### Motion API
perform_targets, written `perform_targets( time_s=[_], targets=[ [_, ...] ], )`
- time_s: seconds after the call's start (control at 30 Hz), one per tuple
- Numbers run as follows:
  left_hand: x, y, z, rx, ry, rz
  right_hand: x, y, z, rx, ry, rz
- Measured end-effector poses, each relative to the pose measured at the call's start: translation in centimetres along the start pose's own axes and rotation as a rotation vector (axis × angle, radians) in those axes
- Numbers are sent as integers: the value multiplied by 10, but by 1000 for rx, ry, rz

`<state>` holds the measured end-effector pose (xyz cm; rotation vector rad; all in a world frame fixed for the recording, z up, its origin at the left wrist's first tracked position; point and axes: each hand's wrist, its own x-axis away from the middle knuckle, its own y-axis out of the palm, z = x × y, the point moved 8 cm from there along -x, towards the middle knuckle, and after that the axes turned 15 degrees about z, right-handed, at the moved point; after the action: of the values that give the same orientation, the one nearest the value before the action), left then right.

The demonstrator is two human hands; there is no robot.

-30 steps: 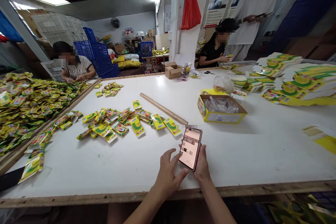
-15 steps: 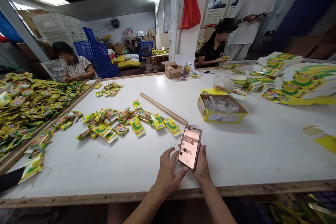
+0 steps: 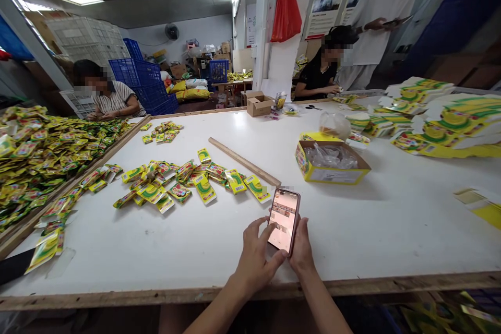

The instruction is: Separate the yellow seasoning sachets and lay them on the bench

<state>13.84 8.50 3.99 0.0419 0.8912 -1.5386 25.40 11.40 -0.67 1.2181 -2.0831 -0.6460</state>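
My right hand (image 3: pixel 302 249) grips a phone (image 3: pixel 283 219) along its right side, its lit screen tilted up towards me. Fingers of my left hand (image 3: pixel 256 253) are spread, with one fingertip over the screen, seemingly on it. The left thumb lies at the phone's bottom edge. Beyond the hands, a loose pile of small yellow-and-green packets (image 3: pixel 203 188) reaches across the white table (image 3: pixel 188 255). A wooden strip (image 3: pixel 245 160) lies just behind the phone. To its right stands an open yellow display box (image 3: pixel 332 164) holding clear plastic bags.
A large heap of packets (image 3: pixel 58 151) lies left behind a wooden rail (image 3: pixel 86 167). Flattened printed cartons (image 3: pixel 450 120) are stacked at right. A small cardboard box (image 3: pixel 259 104) and scissors (image 3: pixel 312 107) sit at the far edge. Several people are across the table.
My left hand has moved up and right, bringing a finger over the phone screen. The phone stays in my right hand, nearly still. The view has shifted slightly.
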Motion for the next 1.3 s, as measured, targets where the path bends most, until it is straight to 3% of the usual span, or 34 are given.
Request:
perform_targets(
  time_s=[0.67, 0.87, 0.97, 1.1, 1.3],
  targets=[
    [-19, 6, 10, -33, 15, -20, 4, 3, 6, 74, 11, -21],
    [-4, -9, -12, 76, -138, 40, 8, 9, 6, 72, 83, 3],
    [12, -22, -34, 171, -289, 104, 11, 29, 10, 60, 102, -19],
    [21, -44, -54, 376, -455, 229, 21, 79, 29, 52, 137, -118],
    [12, -106, -80, 553, -493, 504, 49, 150, 80, 93, 227, -312]
  ],
)
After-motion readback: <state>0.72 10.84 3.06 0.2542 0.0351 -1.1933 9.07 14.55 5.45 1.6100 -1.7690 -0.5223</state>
